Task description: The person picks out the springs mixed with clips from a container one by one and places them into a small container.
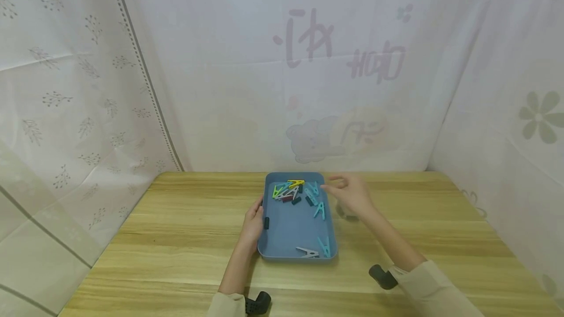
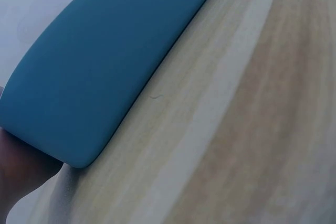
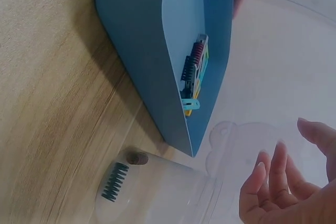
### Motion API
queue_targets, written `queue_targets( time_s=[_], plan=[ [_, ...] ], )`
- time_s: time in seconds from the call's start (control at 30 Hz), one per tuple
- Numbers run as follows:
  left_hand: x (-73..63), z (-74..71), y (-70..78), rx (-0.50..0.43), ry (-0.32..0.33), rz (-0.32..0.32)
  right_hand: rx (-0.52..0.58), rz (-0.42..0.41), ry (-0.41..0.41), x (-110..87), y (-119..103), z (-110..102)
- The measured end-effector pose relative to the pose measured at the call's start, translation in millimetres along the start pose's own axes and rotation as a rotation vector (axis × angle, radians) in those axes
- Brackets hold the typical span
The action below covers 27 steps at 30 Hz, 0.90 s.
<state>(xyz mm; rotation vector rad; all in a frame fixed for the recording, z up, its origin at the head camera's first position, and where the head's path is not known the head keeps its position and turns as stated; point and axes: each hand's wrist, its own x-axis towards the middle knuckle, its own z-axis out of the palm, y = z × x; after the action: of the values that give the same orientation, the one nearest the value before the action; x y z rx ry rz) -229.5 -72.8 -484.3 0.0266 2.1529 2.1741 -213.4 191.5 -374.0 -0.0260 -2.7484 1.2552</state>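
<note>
A blue rectangular tray [image 1: 288, 231] stands on the table, with my left hand [image 1: 252, 225] gripping its left side. At its far end lie several clothespins in yellow, green, grey and turquoise, among small black and dark red ridged pieces [image 1: 288, 199]. Nearer me are a grey clothespin [image 1: 308, 252], a turquoise clothespin [image 1: 325, 247] and a black piece [image 1: 266, 223] by the left wall. Beyond the tray's right rim hovers my right hand [image 1: 351, 194], fingers loosely bent and holding nothing. Below it a clear container [image 3: 168, 187] holds a black ridged piece [image 3: 114, 182] and a brown one [image 3: 137, 158].
The wooden table [image 1: 185, 229] extends to both sides of the tray. Pale printed curtains [image 1: 220, 87] hang behind it and at left and right. In the right wrist view, the clear container stands close beside the tray's outer wall.
</note>
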Motion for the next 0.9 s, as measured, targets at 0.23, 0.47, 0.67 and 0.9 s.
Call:
queue_targets(
  time_s=[0.23, 0.47, 0.67, 0.9],
  plan=[
    [-0.2, 0.0, 2.0, 0.002, 0.0, 0.004, 0.023, -0.004, -0.051, 0.4, -5, 4],
    [-1.3, 0.5, 2.9, 0.007, 0.006, 0.012, 0.083, -0.029, -0.095, 2.1, -10, 11],
    [-1.9, 0.5, 2.3, 0.006, 0.002, 0.018, 0.109, -0.035, -0.136, 2.5, -12, 19],
    [-1.1, 0.5, 1.0, -0.004, -0.003, 0.028, 0.075, -0.041, -0.162, 4.3, -14, 26]
  ],
)
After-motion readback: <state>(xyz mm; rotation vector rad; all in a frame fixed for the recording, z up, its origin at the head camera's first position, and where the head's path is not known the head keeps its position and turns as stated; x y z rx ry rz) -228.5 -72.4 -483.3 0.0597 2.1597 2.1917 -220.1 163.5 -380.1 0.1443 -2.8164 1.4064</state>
